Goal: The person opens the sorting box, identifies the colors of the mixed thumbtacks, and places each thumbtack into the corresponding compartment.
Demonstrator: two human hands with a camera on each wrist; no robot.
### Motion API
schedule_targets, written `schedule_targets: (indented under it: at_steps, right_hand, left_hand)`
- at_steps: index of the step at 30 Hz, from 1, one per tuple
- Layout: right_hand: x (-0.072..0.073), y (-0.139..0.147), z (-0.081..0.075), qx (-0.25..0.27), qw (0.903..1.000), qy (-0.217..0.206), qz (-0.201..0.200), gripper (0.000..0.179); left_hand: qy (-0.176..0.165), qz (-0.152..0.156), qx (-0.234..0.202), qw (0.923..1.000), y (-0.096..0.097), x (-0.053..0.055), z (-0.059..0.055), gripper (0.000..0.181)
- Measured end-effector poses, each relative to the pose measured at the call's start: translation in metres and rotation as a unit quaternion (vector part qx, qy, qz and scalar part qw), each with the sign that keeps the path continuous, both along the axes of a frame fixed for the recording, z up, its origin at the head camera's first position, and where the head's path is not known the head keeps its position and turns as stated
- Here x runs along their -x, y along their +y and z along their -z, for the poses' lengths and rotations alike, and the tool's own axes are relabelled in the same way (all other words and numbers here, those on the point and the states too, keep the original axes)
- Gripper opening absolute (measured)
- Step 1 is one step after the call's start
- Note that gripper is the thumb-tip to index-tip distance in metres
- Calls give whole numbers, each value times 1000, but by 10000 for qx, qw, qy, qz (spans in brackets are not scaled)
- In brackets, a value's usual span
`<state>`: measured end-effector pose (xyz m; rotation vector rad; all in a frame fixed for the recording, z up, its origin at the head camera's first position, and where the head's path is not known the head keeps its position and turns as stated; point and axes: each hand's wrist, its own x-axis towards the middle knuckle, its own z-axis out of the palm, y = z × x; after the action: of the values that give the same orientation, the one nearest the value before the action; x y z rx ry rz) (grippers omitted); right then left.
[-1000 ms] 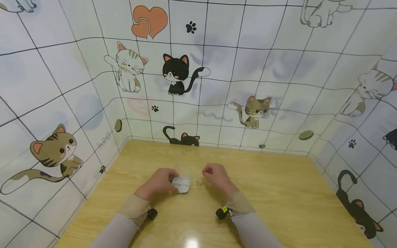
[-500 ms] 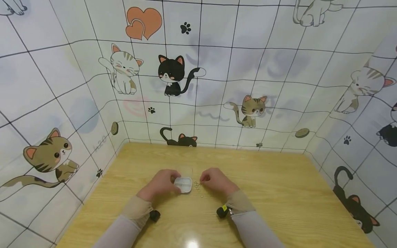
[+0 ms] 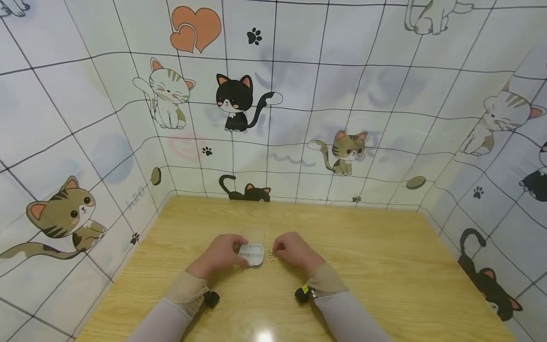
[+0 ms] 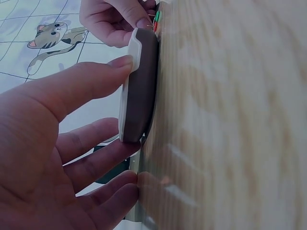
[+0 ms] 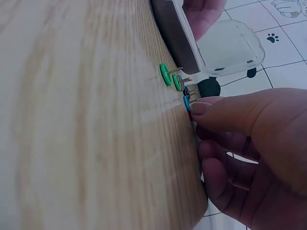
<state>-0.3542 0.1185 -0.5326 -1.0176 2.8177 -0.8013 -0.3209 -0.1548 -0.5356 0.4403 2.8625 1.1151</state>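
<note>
A small white box with compartments stands on the table, its clear lid swung back. My left hand grips the box from the left, thumb on its near rim and fingers on the far side. Right of the box lies a loose group of thumbtacks. In the right wrist view, green tacks and a blue one show flat coloured heads with pins pointing up. My right hand is at the group's right edge, thumb and index finger pinching at a thumbtack; the fingertip contact is partly hidden.
The wooden table spreads out on both sides of the hands. Walls of cloth printed with cats stand behind and at both sides. One tack lies apart, nearer to me.
My right hand has come left and down to the thumbtacks. The left hand keeps its grip on the box. The head view has shifted slightly.
</note>
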Motion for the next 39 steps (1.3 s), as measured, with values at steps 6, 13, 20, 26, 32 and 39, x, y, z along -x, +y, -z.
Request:
schedule_targets:
  at_steps: [6,13,20,26,32,39]
  right_hand:
    - [-3,-5,-1,-170,9998,97,58,16]
    - [-7,-14,-6,-617,9955,708,124,19]
    - [-16,-23,-11,-889,9899,1059,305,39]
    - [-20,-25,-9,-959,9867,1260,363,43]
    - [-18,-19,-7,-846,9875,1275,382,36]
    - [-11,-13,-7,18,9958,725,557,36]
  left_hand:
    - [-57,-30,21,10000,-1,1,2,57]
    - [-10,-35,16,10000,-1,0,-2,57]
    - [-21,55,-14,10000,-1,-3,-4,56]
    - [21,109,-4,9999,0,-3,-4,55]
    - [33,127,46,9999,0,-3,-2,55]
    - [81,175,70,9998,-1,-5,-3,55]
